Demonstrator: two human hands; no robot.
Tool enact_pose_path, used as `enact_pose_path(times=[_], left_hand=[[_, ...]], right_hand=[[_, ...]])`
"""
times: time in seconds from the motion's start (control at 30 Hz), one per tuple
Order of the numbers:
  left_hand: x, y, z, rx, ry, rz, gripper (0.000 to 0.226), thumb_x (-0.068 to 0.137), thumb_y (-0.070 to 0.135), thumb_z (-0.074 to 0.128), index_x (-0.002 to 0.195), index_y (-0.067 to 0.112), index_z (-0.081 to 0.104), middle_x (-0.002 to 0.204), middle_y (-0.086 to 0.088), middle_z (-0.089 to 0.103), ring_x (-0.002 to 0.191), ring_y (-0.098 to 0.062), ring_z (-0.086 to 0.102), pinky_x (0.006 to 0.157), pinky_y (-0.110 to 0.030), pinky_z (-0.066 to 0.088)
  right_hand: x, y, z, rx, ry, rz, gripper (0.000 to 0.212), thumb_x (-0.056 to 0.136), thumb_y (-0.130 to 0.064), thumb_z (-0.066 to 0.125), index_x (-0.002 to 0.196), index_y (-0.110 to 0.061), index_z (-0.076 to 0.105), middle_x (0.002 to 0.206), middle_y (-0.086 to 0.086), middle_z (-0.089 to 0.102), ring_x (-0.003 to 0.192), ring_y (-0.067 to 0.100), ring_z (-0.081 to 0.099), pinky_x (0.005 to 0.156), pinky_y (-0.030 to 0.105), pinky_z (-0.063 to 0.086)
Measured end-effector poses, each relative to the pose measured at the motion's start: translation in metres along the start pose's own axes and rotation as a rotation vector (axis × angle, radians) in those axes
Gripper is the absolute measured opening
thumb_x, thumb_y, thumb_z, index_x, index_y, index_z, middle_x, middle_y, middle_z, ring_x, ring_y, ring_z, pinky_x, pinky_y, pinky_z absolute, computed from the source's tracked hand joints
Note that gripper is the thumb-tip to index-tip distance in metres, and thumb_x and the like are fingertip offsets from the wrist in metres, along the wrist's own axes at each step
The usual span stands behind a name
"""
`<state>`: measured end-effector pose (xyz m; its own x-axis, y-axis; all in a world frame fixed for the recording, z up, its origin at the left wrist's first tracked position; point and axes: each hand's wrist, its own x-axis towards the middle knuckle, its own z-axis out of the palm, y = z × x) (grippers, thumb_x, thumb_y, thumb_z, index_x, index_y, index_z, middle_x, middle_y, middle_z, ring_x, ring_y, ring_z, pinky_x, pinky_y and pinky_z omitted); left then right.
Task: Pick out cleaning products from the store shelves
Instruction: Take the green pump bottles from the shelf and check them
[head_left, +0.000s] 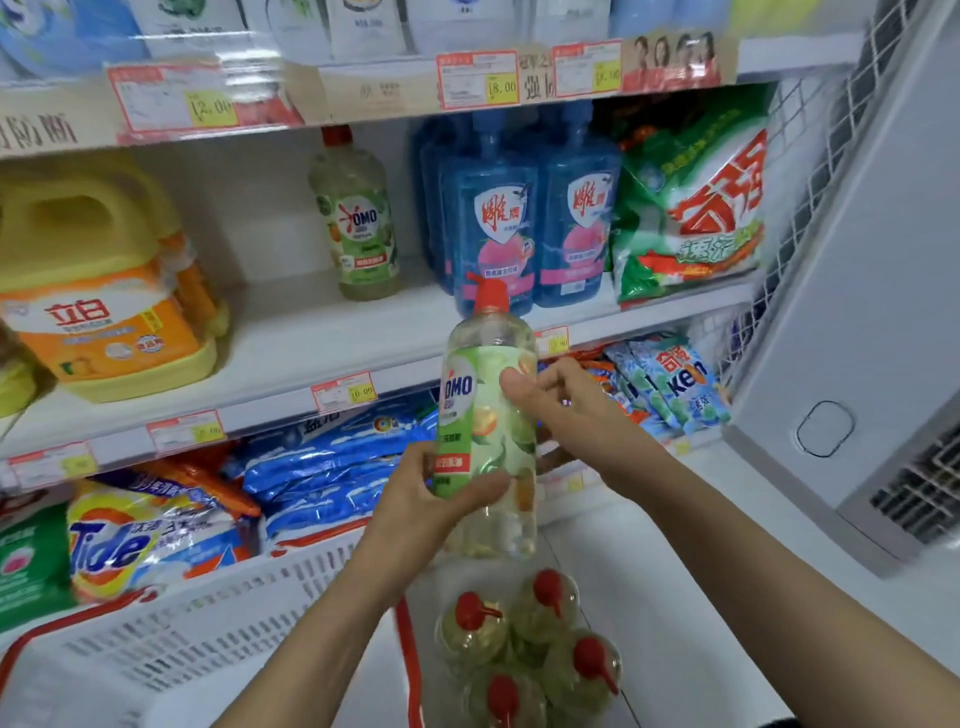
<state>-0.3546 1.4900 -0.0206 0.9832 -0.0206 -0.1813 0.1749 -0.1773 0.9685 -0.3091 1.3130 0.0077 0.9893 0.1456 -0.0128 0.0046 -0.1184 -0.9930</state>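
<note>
A clear OMO dish-liquid bottle (488, 415) with a red cap and green label is held upright in front of the shelves. My left hand (431, 499) grips its lower part from the left. My right hand (561, 410) holds its middle from the right, thumb on the label. Below it, several matching red-capped bottles (530, 649) stand on the floor beside a white basket (171, 639) with red handles. One more OMO bottle (358, 218) stands on the middle shelf (291, 353).
Yellow detergent jugs (98, 275) sit at the shelf's left, blue bottles (524, 218) and a green powder bag (691, 208) at its right. Tide and blue powder bags (332, 467) fill the lower shelf. A white freezer cabinet (852, 322) stands at the right.
</note>
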Motion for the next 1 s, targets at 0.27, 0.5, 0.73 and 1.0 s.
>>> enact_pose_path(times=[0.27,0.5,0.73,1.0], left_hand=[[0.001,-0.003,-0.003,-0.605,-0.438,-0.254,0.060,0.069,0.057,0.065,0.114,0.018,0.072,0.125,-0.013,0.066,0.109,-0.025,0.066,0.094,-0.044,0.053],[0.012,-0.003,-0.013,-0.597,-0.381,-0.231,0.073,0.076,0.062,0.063,0.128,0.010,0.062,0.131,-0.015,0.062,0.116,-0.029,0.062,0.084,-0.041,0.058],[0.006,0.004,-0.021,0.098,0.203,0.107,0.083,0.034,0.058,0.087,0.104,0.032,0.049,0.090,0.000,0.069,0.077,-0.015,0.070,0.064,-0.033,0.057],[0.008,0.002,-0.061,-0.136,-0.194,-0.001,0.058,0.069,0.047,0.075,0.123,0.030,0.061,0.112,0.001,0.072,0.104,-0.022,0.069,0.084,-0.037,0.058]], right_hand=[[0.001,0.003,-0.004,0.011,-0.060,0.185,0.101,0.050,-0.070,0.071,0.127,-0.024,0.025,0.111,0.002,0.062,0.076,0.005,0.071,0.054,0.017,0.053],[0.009,0.012,-0.007,0.308,-0.123,0.026,0.076,0.075,-0.038,0.080,0.136,-0.026,0.036,0.100,0.002,0.076,0.088,0.016,0.074,0.066,0.025,0.057],[0.022,0.017,0.014,0.218,-0.209,-0.011,0.035,0.078,-0.045,0.077,0.110,-0.035,0.065,0.105,-0.006,0.076,0.095,0.014,0.073,0.069,0.023,0.058],[0.036,0.034,0.039,0.548,-0.167,0.027,0.068,0.083,-0.041,0.066,0.133,0.004,0.051,0.123,0.021,0.066,0.103,0.030,0.068,0.091,0.048,0.055]])
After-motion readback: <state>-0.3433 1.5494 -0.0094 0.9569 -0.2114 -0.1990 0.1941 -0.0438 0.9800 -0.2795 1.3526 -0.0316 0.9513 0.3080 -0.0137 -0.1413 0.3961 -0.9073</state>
